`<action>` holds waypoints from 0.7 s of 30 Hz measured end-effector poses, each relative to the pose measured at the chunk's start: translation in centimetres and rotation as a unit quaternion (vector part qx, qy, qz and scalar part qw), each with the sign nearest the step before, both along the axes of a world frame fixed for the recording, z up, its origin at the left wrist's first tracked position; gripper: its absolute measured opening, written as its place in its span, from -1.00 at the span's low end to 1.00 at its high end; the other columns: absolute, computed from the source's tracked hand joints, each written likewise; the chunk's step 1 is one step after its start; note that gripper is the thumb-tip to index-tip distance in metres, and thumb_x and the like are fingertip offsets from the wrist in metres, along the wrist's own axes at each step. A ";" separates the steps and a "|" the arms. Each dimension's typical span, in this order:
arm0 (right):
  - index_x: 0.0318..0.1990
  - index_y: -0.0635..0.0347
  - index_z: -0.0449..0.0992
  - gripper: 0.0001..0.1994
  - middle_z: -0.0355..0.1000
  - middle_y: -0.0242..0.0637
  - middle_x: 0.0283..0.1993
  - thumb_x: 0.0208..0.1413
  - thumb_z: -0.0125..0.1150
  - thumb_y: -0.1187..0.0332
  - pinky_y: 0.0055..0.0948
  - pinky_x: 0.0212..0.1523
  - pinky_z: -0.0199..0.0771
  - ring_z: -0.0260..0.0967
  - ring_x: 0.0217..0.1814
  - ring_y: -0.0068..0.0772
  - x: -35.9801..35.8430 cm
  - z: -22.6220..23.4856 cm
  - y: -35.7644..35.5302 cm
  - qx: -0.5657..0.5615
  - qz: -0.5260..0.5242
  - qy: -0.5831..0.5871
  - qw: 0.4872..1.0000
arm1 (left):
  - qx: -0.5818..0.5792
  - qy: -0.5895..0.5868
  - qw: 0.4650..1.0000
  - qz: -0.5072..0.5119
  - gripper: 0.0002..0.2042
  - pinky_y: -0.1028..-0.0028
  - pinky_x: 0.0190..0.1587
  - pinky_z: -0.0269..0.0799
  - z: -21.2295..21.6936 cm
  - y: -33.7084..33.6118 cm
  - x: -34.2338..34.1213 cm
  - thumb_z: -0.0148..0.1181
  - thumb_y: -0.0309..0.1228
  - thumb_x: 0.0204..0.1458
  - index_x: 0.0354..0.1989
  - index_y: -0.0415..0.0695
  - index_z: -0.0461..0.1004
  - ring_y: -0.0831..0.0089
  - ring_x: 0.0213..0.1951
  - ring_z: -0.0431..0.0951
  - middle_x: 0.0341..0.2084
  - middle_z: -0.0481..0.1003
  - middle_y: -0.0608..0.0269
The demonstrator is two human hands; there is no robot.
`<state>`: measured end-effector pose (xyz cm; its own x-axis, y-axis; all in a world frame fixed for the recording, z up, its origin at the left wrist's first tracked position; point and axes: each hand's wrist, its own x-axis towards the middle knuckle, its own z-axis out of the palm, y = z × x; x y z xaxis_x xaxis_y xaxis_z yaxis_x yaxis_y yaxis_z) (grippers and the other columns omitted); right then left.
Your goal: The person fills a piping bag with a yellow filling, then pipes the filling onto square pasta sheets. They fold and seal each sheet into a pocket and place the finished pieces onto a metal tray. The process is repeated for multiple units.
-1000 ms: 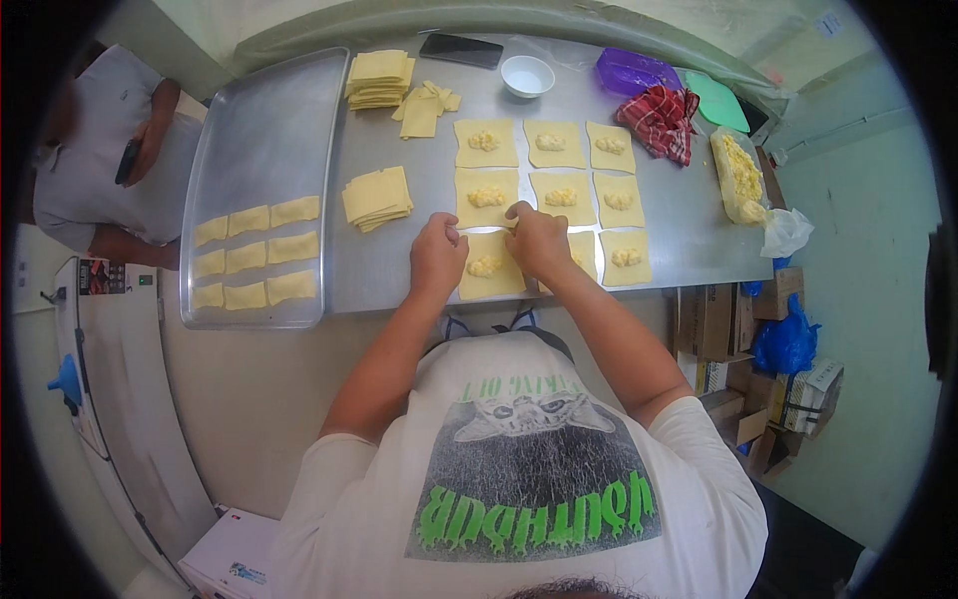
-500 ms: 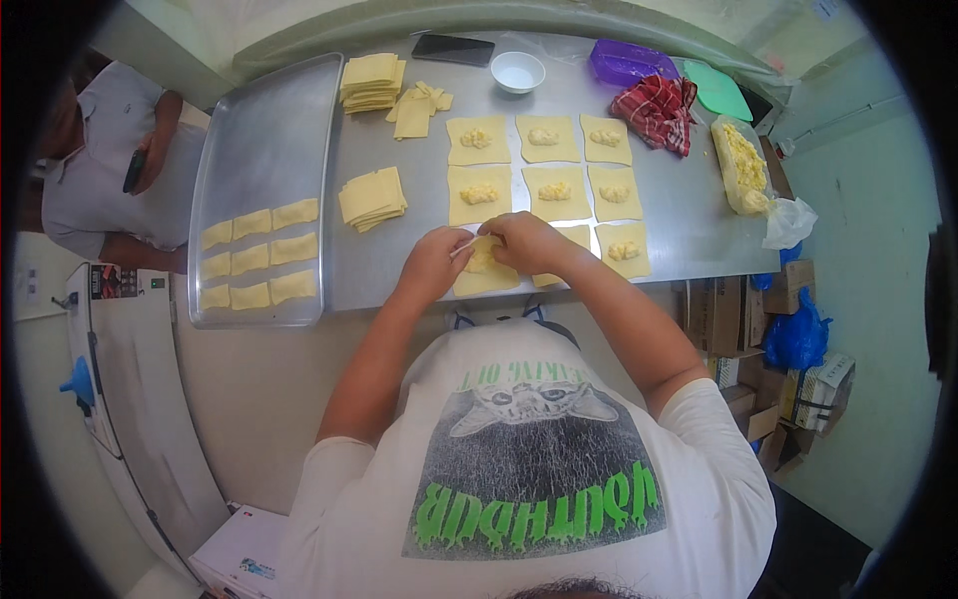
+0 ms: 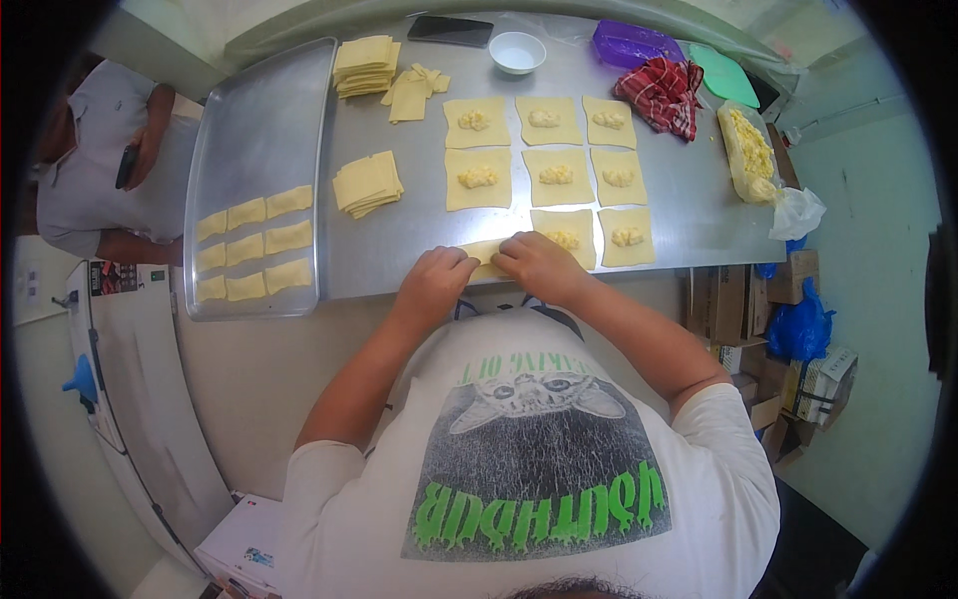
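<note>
At the table's near edge lies a pastry dough square, folded over into a narrow strip. My left hand has its fingers closed on the strip's left end. Closed likewise, my right hand presses on the right end. Whatever is inside the fold is hidden. Beyond and to the right, several flat dough squares lie in rows, each with a heap of pale yellow filling in the middle.
A metal tray at the left holds folded pastries. Stacks of dough sheets stand beside it. Further back are a phone, white bowl, purple container, red cloth and filling bag. Another person stands left.
The far side of the dough has come down over the near side, folding it. Both my hands have moved toward me, to the near edge. The view has shifted slightly.
</note>
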<state>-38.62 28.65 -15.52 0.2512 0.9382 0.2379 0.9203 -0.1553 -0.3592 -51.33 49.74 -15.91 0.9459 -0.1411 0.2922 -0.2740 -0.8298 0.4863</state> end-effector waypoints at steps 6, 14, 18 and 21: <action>-0.15 0.19 0.55 -0.78 0.44 -0.25 -0.17 0.01 0.19 0.41 -0.24 -0.01 0.47 0.42 -0.05 -0.17 -0.9 -0.1 -0.7 -0.029 0.005 0.003 1.000 | 0.007 -0.007 1.000 -0.018 -0.76 0.26 -0.06 0.45 -0.8 -0.2 -0.9 0.18 -0.52 -0.01 -0.13 -0.18 0.57 0.17 -0.17 0.53 -0.26 0.51 0.18; -0.12 0.22 0.55 -0.73 0.42 -0.24 -0.16 -0.04 0.22 0.43 -0.23 -0.01 0.46 0.41 -0.07 -0.15 -1.9 -1.0 -1.0 -0.023 0.000 0.023 0.999 | 0.014 -0.006 1.000 -0.021 -0.76 0.25 -0.02 0.44 -1.6 -0.6 -1.7 0.16 -0.52 0.01 -0.11 -0.18 0.56 0.18 -0.13 0.54 -0.22 0.51 0.17; -0.10 0.26 0.55 -0.69 0.41 -0.21 -0.14 -0.06 0.23 0.42 -0.23 0.02 0.45 0.39 -0.04 -0.13 -2.4 -0.9 -1.1 -0.032 -0.010 0.026 0.999 | 0.026 -0.009 1.000 -0.009 -0.74 0.24 0.03 0.42 -1.7 -0.9 -2.0 0.17 -0.50 0.00 -0.10 -0.19 0.56 0.19 -0.08 0.53 -0.19 0.51 0.18; -0.07 0.30 0.55 -0.66 0.40 -0.17 -0.14 -0.06 0.24 0.41 -0.21 0.05 0.43 0.37 -0.03 -0.11 -3.2 -0.3 -1.2 -0.048 -0.027 -0.001 0.998 | 0.039 -0.017 0.999 0.004 -0.70 0.23 0.07 0.40 -1.4 -1.7 -2.3 0.20 -0.49 -0.02 -0.06 -0.22 0.56 0.20 -0.06 0.52 -0.17 0.52 0.16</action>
<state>-41.82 27.43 -15.87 0.3015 0.9418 0.1485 0.9105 -0.2381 -0.3381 -53.68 48.08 -17.35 0.9365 -0.1574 0.3134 -0.2829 -0.8672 0.4098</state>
